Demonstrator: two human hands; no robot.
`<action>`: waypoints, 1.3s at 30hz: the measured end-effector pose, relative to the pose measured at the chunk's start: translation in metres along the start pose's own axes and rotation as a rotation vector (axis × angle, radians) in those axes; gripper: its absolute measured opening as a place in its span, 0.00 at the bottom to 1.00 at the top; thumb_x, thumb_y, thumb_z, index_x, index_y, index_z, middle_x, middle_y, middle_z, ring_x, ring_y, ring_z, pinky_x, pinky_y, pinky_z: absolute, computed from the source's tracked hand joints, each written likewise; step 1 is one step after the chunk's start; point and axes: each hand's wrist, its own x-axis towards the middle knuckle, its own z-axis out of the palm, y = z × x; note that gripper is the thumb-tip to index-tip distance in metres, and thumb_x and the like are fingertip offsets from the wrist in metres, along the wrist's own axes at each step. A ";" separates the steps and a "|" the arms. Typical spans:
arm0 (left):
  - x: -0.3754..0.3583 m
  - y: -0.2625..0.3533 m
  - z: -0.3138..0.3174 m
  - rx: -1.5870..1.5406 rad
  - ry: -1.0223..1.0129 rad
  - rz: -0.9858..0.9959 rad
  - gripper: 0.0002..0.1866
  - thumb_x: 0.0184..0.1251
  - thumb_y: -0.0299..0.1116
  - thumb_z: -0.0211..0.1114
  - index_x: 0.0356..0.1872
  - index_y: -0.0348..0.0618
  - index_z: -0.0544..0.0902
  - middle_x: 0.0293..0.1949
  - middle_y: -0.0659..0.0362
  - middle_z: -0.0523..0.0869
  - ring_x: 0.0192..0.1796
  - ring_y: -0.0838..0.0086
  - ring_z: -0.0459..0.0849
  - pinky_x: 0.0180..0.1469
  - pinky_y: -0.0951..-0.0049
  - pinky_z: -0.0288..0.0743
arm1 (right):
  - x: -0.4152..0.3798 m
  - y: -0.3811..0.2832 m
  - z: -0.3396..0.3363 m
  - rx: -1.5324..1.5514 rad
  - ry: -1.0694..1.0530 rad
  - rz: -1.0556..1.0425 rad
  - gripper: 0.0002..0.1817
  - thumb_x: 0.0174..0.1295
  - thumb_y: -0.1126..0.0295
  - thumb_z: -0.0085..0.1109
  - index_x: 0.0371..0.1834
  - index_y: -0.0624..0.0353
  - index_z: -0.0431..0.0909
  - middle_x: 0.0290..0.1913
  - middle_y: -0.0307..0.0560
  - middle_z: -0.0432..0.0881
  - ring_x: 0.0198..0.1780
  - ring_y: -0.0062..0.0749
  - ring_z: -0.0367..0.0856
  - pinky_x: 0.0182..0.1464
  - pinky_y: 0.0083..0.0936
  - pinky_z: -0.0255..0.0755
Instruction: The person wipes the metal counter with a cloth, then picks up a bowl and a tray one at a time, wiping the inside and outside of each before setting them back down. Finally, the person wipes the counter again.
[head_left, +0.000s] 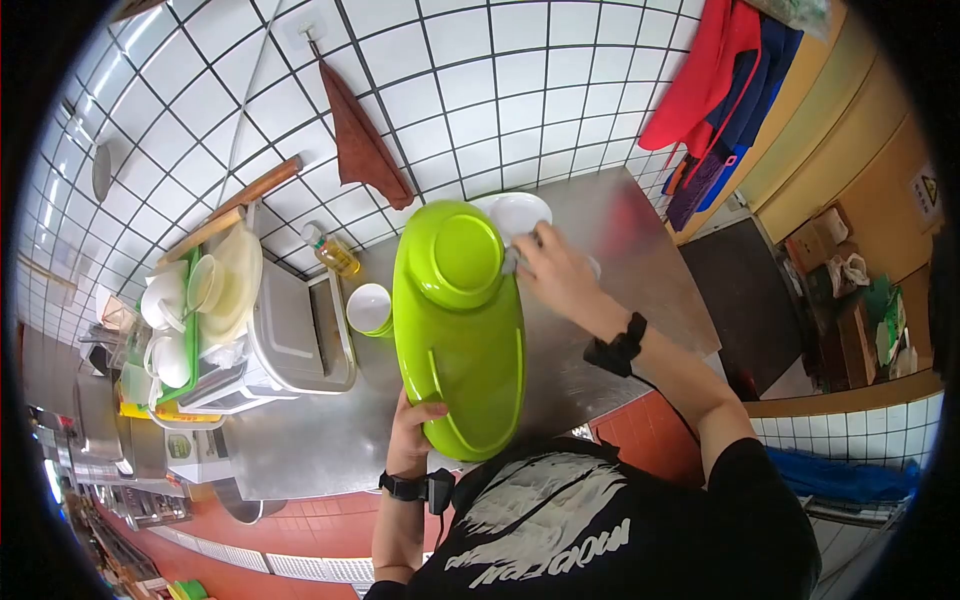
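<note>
My left hand [410, 432] grips the lower left edge of a glossy green plastic tray [465, 370], its thumb lying on the surface. The tray is raised and tilted over the metal table, with a round bowl-like part [467, 255] at its far end. At the right side of that round part, my right hand [548, 262] has its fingers bent together around a small greyish thing, too small to name. White dishes [520, 213] lie behind the hand. Left of the tray stands a green cup [370, 308] with a white inside.
A bottle of yellow liquid [338, 255] stands by the tiled wall. Farther left, a large bin [290, 330] bears a green tray with white vessels. Brown cloth [365, 150] hangs on the wall; red and blue garments [710, 80] hang at right.
</note>
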 end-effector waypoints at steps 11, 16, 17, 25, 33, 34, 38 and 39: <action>0.006 0.002 0.002 0.048 -0.043 -0.027 0.33 0.48 0.15 0.60 0.63 0.36 0.72 0.52 0.53 0.82 0.54 0.64 0.83 0.56 0.65 0.78 | -0.018 -0.076 -0.009 0.143 -0.087 -0.225 0.16 0.50 0.72 0.68 0.43 0.57 0.77 0.43 0.49 0.73 0.45 0.43 0.79 0.37 0.38 0.78; 0.011 0.001 0.006 0.135 -0.052 -0.028 0.31 0.51 0.16 0.61 0.62 0.37 0.73 0.52 0.55 0.83 0.53 0.66 0.83 0.56 0.67 0.77 | 0.013 -0.094 0.005 0.523 0.150 -0.026 0.14 0.54 0.71 0.68 0.44 0.53 0.78 0.38 0.49 0.73 0.38 0.45 0.80 0.33 0.37 0.76; 0.011 0.001 0.007 0.180 -0.057 -0.031 0.30 0.52 0.16 0.62 0.62 0.37 0.73 0.51 0.55 0.83 0.53 0.67 0.83 0.56 0.68 0.77 | 0.022 -0.095 0.005 0.559 0.207 -0.021 0.14 0.56 0.71 0.67 0.46 0.51 0.79 0.38 0.49 0.74 0.35 0.46 0.80 0.33 0.37 0.75; 0.006 -0.006 0.006 0.096 -0.087 -0.034 0.31 0.48 0.14 0.60 0.61 0.35 0.74 0.51 0.54 0.83 0.53 0.66 0.83 0.54 0.67 0.79 | 0.019 -0.096 0.004 0.368 0.262 -0.263 0.23 0.47 0.70 0.72 0.50 0.49 0.80 0.46 0.49 0.74 0.48 0.44 0.78 0.42 0.38 0.76; -0.005 0.011 -0.011 -0.141 0.031 0.060 0.34 0.42 0.19 0.56 0.60 0.34 0.74 0.50 0.49 0.83 0.52 0.57 0.84 0.57 0.61 0.80 | 0.000 -0.022 0.002 0.333 0.138 -0.042 0.19 0.48 0.72 0.71 0.46 0.49 0.80 0.46 0.48 0.74 0.48 0.43 0.79 0.43 0.36 0.78; -0.004 0.010 -0.013 -0.167 -0.012 0.041 0.35 0.41 0.20 0.56 0.61 0.34 0.73 0.50 0.49 0.83 0.52 0.57 0.83 0.58 0.61 0.79 | 0.007 -0.017 0.002 0.389 0.259 0.096 0.18 0.49 0.72 0.69 0.46 0.50 0.80 0.45 0.47 0.74 0.47 0.41 0.80 0.41 0.34 0.78; -0.003 -0.002 -0.017 -0.147 -0.051 0.012 0.35 0.42 0.19 0.57 0.61 0.34 0.73 0.50 0.50 0.83 0.52 0.57 0.83 0.58 0.62 0.79 | 0.029 -0.038 -0.013 0.350 0.375 -0.032 0.17 0.50 0.72 0.69 0.46 0.51 0.80 0.45 0.47 0.75 0.46 0.40 0.81 0.37 0.30 0.79; -0.003 -0.004 -0.013 -0.076 -0.052 0.005 0.35 0.42 0.19 0.57 0.61 0.34 0.73 0.51 0.50 0.83 0.52 0.58 0.84 0.58 0.63 0.78 | 0.033 -0.047 -0.011 0.254 0.362 -0.057 0.18 0.50 0.72 0.69 0.46 0.51 0.81 0.45 0.46 0.75 0.46 0.39 0.81 0.37 0.31 0.79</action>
